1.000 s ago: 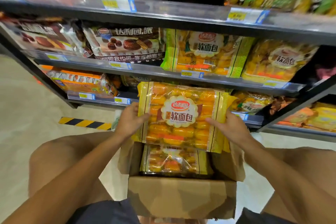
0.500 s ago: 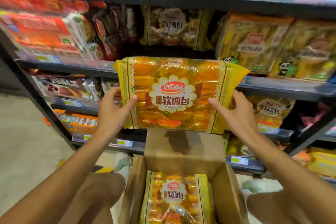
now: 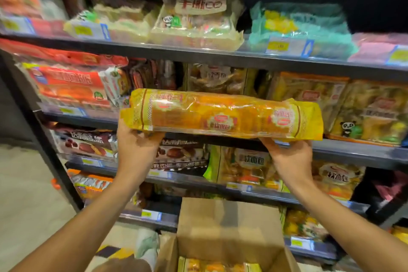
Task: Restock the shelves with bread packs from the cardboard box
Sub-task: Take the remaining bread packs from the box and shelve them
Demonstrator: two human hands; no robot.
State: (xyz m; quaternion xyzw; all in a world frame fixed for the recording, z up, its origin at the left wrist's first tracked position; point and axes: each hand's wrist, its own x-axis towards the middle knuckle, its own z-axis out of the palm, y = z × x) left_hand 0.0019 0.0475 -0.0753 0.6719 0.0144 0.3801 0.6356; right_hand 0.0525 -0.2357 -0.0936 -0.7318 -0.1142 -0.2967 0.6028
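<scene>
A flat yellow-orange plastic bread pack (image 3: 223, 115) rests lengthwise across the left hand (image 3: 138, 150) and right hand (image 3: 291, 157), fingers gripping its ends beneath, before the dark metal shelf (image 3: 353, 152).

White pillow-shaped plastic pack (image 3: 196, 20) on the top shelf is showing red "手撕"; brown chocolate-pie bag (image 3: 88, 142) is reading "达利园"; price tags are blurring out.
</scene>
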